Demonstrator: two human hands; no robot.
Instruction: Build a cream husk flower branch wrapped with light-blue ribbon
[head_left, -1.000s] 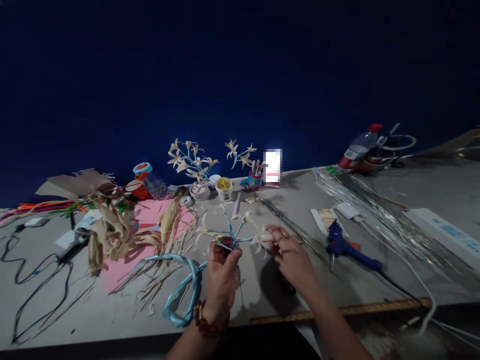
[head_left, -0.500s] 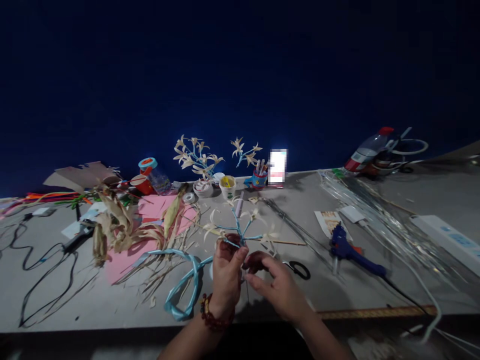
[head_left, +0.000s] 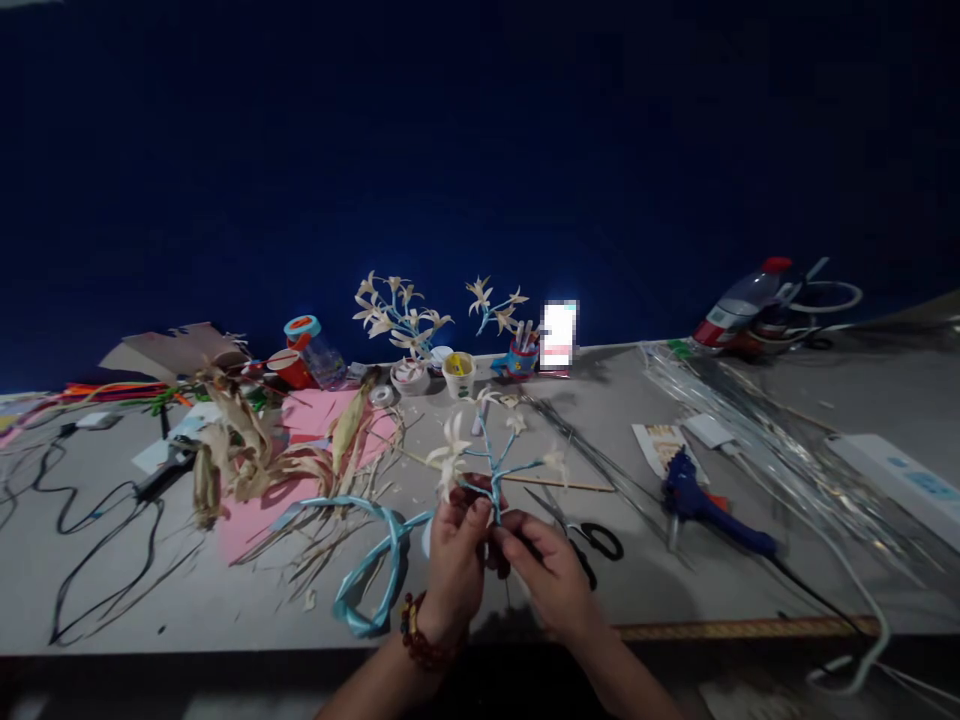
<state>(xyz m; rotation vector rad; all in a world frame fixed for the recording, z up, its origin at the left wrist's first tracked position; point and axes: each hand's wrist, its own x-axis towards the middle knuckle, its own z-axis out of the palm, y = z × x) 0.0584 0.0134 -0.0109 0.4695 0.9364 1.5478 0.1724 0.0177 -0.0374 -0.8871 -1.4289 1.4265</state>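
Note:
Between my hands stands a flower branch (head_left: 495,466) with pale husk-like blooms and stems wrapped in light blue. My left hand (head_left: 456,550), with a beaded bracelet at the wrist, pinches its main stem just under the fork. Fingers of my right hand (head_left: 547,572) are closed on the lower stem, right beside the left fingertips. Below them a thin bare wire end points down. Left of my left hand lies a loop of light blue ribbon (head_left: 394,550). Black-handled scissors (head_left: 600,540) rest on the table just beyond my right hand.
Dried corn husks (head_left: 247,455) and pink paper (head_left: 247,525) cover the left side. Finished flower branches (head_left: 401,310) stand at the back near a pen cup (head_left: 523,358). On the right lie a blue glue gun (head_left: 709,515), wires (head_left: 592,450) and a power strip (head_left: 900,475).
My right hand has come from the right-hand bloom down to the lower stem and closed on it beside my left hand. The branch has turned and the scissors have come into view.

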